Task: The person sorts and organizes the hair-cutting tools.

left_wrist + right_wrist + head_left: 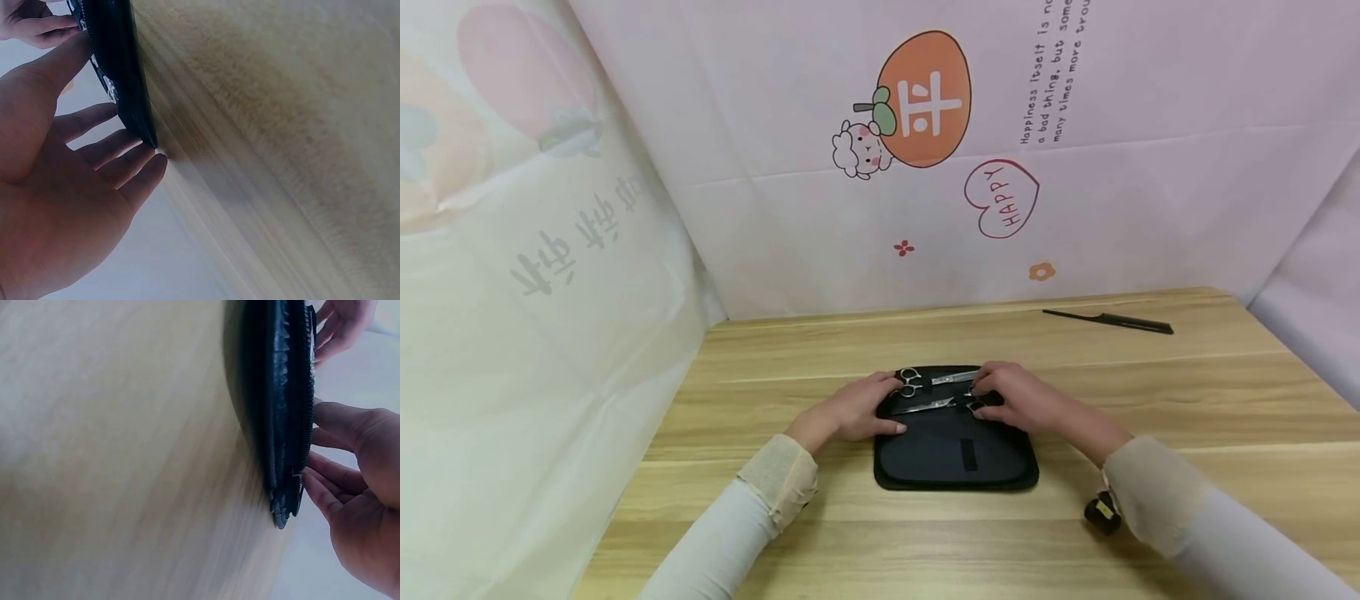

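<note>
A black zippered case (917, 458) lies unfolded on the table, with two pairs of silver hairdressing scissors in its upper half. The upper scissors (953, 377) have their finger rings to the left; the lower scissors (927, 407) point left, rings to the right. My right hand (1018, 398) pinches the lower pair's rings between thumb and fingers, which partly hide them. At the case's left edge rests my left hand (857, 408), its fingertips by the upper rings and its thumb on the case. In the left wrist view, the left hand's fingers (106, 147) are extended along the case edge.
A black tail comb (1112, 321) lies at the back right of the wooden table (760, 358). Below the right wrist is a small black object (1102, 513) with a yellow mark. Printed white cloth (775, 225) hangs behind the table and at its sides.
</note>
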The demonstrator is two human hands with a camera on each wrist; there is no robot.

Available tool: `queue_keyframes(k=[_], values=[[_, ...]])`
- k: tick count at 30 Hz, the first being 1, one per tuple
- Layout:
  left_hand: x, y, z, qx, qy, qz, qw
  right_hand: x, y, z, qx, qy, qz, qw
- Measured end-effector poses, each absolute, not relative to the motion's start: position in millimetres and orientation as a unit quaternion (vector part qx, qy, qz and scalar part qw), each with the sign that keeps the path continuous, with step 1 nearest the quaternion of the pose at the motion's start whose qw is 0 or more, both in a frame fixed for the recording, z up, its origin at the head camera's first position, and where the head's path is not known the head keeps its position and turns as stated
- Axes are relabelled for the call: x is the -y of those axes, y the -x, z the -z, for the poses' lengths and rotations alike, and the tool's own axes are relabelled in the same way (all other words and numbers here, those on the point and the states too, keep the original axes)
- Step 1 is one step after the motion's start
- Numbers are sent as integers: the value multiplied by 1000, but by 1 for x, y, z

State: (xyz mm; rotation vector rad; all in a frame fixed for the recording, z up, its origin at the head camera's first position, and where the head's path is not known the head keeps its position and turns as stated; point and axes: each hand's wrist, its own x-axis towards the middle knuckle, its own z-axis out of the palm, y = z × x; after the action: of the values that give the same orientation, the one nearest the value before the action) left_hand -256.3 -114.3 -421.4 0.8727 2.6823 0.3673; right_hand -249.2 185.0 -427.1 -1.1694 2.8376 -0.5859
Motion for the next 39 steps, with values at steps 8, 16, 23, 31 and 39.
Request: queue_keyframes(k=[8,16,23,31,39], values=[[117,257,422,-932,-304,-134,147,-183,246,434,-908,363,209,-7],[116,257,423,-931,-302,-140,149,-182,241,438,-918,317,238,7],[116,256,423,-932,-303,-138,145,-179,240,435,-921,317,228,5],[114,255,418,-935,-295,-130,145,-177,236,429,-927,308,215,13],[115,256,421,-936,-296,-128,142,-175,237,430,-929,304,211,14]])
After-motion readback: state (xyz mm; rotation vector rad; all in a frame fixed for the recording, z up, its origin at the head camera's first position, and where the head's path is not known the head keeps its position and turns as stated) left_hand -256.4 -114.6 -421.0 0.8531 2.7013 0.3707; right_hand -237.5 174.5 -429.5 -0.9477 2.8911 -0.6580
